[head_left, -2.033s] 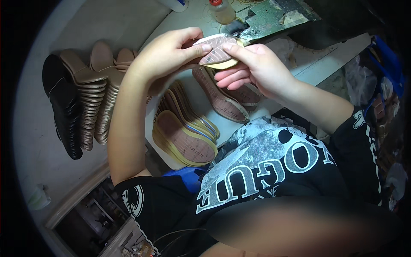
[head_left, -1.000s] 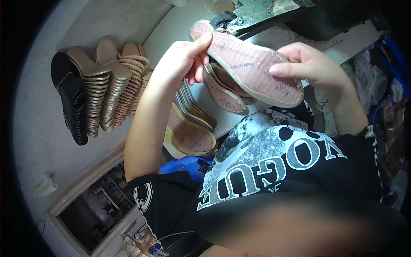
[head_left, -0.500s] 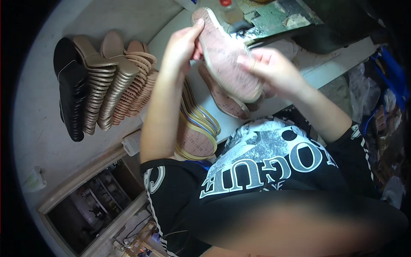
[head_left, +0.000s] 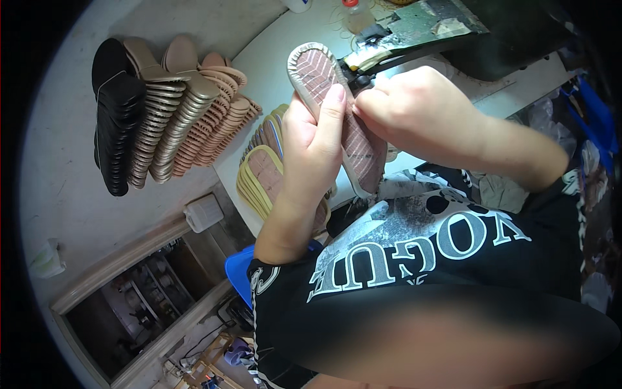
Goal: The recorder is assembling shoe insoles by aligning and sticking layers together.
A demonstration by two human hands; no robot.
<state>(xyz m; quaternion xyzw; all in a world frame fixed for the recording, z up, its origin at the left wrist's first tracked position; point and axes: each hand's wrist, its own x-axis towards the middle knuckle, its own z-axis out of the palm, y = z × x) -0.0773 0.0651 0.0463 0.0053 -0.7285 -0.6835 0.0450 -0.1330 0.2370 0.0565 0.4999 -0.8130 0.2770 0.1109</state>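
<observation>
Bundled soles [head_left: 184,120] by the wall [head_left: 71,129] and a worktable [head_left: 275,61] stacked with insoles [head_left: 259,172] show a shoe workshop.

One held insole [head_left: 356,139], one red-capped bottle [head_left: 359,21], one black stack [head_left: 118,123]

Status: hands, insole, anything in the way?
Left hand gripping insole, lined face showing. Right hand curled at its edge, grip unclear. Left forearm partly hiding insole stack.

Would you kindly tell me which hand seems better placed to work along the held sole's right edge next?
Probably the right hand: it is at that edge, while the left hand clasps the sole from the left.
</observation>
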